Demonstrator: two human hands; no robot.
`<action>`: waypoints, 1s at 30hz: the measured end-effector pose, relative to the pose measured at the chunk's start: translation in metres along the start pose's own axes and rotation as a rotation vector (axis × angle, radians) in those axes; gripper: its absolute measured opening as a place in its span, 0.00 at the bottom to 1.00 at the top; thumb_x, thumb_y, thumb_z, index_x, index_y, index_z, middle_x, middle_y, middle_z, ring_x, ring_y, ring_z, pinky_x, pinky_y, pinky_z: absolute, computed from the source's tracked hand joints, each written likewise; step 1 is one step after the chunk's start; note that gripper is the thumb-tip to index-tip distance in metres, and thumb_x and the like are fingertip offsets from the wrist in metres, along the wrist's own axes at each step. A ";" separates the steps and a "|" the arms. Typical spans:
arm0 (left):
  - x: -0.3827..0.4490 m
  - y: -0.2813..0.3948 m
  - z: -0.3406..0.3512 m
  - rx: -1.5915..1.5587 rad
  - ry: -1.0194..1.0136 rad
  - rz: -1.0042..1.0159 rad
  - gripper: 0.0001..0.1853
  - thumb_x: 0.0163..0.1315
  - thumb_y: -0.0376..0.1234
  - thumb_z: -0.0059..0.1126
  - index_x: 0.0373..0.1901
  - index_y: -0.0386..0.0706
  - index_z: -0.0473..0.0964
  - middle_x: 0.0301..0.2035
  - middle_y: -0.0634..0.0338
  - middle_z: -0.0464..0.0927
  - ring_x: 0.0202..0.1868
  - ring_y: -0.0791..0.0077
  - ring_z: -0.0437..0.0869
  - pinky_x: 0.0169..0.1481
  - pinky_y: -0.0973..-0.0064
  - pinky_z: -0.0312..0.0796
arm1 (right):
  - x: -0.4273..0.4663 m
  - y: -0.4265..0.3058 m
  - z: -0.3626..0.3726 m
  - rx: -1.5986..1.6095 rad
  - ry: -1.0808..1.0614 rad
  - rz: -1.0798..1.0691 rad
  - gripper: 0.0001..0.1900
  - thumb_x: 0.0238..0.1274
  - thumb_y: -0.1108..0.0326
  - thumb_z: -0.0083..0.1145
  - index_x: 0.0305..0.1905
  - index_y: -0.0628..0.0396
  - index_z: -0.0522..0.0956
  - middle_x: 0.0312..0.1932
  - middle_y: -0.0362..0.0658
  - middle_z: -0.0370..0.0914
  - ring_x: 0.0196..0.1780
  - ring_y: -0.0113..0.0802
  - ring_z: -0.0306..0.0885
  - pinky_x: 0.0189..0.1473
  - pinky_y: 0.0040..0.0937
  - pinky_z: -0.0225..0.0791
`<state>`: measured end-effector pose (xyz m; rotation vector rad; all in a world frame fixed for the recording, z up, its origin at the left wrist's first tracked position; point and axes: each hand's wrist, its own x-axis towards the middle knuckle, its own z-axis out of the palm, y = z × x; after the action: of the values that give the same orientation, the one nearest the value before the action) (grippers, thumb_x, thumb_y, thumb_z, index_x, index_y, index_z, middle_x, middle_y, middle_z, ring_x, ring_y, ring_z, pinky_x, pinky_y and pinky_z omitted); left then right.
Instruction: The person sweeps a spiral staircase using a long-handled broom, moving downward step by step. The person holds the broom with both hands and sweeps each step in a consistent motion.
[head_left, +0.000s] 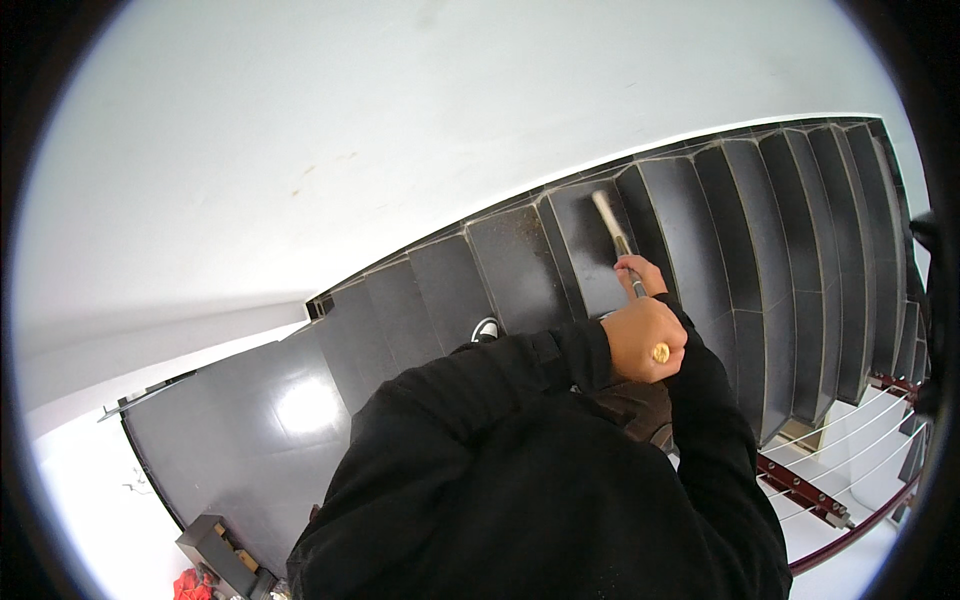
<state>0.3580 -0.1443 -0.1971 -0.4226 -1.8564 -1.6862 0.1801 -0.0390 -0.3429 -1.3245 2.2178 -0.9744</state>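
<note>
My left hand (643, 339) is closed around the top of a long-handled broom (621, 241), whose gold-coloured end shows at the fist. Farther down the grey shaft, my right hand (642, 274) grips it too. The broom's pale, narrow head is blurred and lies over a dark tiled stair tread (589, 240), close to the riser at its right. Brownish dirt (531, 225) is scattered on the neighbouring tread to the left, mostly near the wall end. One black-and-white shoe (486, 328) shows on the stairs; my sleeves and body hide much of the rest.
A white wall (420, 112) runs along the far side of the stairs. Dark steps (780, 225) continue to the right. A dark red railing (806, 480) with thin rods stands at lower right. At left lies a grey tiled landing (247, 450), with a dark cabinet (221, 555) beyond.
</note>
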 end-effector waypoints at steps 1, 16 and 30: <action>0.001 -0.003 0.000 0.000 0.030 -0.046 0.14 0.51 0.28 0.63 0.13 0.39 0.67 0.17 0.52 0.71 0.24 0.53 0.75 0.30 0.60 0.64 | -0.002 0.002 0.010 0.086 0.065 -0.015 0.05 0.61 0.71 0.61 0.40 0.59 0.81 0.36 0.51 0.83 0.41 0.48 0.83 0.45 0.39 0.75; -0.020 0.073 -0.015 0.053 0.031 -0.098 0.12 0.50 0.30 0.64 0.14 0.42 0.70 0.16 0.55 0.72 0.21 0.54 0.76 0.28 0.62 0.66 | -0.020 -0.078 0.069 0.162 -0.332 -0.084 0.05 0.62 0.70 0.60 0.40 0.57 0.80 0.34 0.48 0.80 0.37 0.46 0.81 0.41 0.38 0.73; -0.014 0.001 -0.001 -0.022 0.000 -0.078 0.14 0.51 0.28 0.64 0.13 0.40 0.68 0.17 0.54 0.72 0.24 0.55 0.76 0.33 0.63 0.68 | -0.016 0.006 0.020 0.069 0.039 0.117 0.06 0.64 0.68 0.60 0.42 0.58 0.81 0.37 0.51 0.82 0.41 0.49 0.83 0.46 0.36 0.75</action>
<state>0.3699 -0.1434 -0.2052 -0.3633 -1.8785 -1.7594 0.1967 -0.0300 -0.3613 -1.1414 2.2419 -1.0313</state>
